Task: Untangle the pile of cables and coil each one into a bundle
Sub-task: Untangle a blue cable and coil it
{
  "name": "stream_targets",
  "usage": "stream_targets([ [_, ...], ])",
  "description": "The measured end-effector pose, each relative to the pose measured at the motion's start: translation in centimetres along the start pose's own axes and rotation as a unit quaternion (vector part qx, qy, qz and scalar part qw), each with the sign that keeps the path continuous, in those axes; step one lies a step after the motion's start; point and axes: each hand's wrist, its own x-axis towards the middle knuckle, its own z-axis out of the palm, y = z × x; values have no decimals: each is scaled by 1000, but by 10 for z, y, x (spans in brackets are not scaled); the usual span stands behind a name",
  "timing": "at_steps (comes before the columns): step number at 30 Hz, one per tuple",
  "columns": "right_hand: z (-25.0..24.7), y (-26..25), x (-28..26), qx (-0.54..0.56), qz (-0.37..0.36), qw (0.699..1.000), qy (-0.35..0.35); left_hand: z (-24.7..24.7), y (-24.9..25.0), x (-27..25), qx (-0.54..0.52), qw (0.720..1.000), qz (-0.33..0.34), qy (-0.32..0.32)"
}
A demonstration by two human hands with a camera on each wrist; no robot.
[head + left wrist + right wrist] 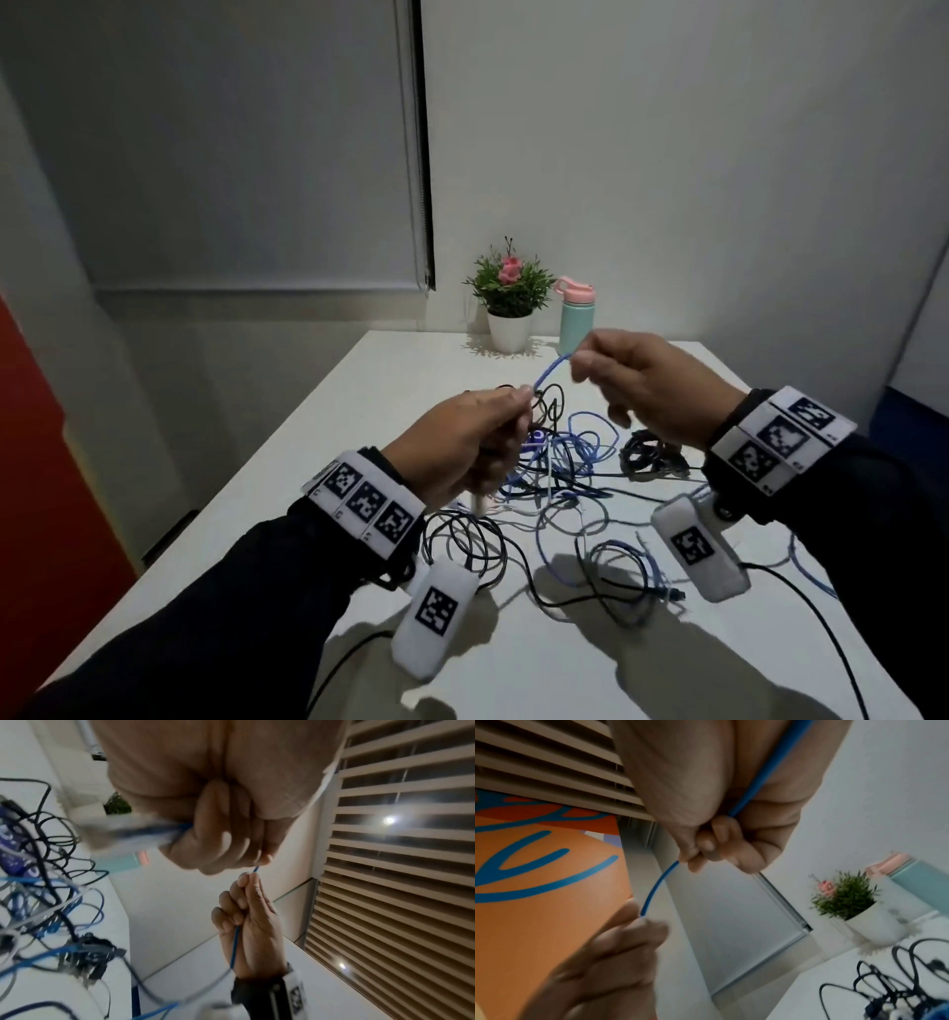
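Observation:
A blue cable (552, 371) runs taut between my two hands above the white table (318, 462). My left hand (524, 400) pinches it at the low end, with more cable gripped in its curled fingers (221, 841). A pale plug end (480, 504) hangs below that fist. My right hand (579, 360) pinches the cable's upper end between thumb and fingers (713, 843), and the strand (654, 890) arcs down from them. Under both hands lies the tangled pile of blue, black and grey cables (565, 462).
A bundled black cable (648, 455) lies right of the pile. A potted plant (509, 295) and a teal bottle with a pink lid (575, 314) stand at the table's far edge. Loose black and blue loops (616, 565) spread toward the near edge.

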Motion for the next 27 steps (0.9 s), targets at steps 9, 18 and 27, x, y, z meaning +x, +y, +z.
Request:
stream_targets([
  [9, 51, 6, -17, -194, -8, 976, -95, 16, 21, 4, -177, 975, 131, -16],
  [18, 25, -52, -30, -158, -75, 973, -149, -7, 4, 19, 207, 956, 159, 134],
  [27, 2, -24, -6, -147, -8, 989, 2, 11, 24, 6, -103, 985, 120, -68],
])
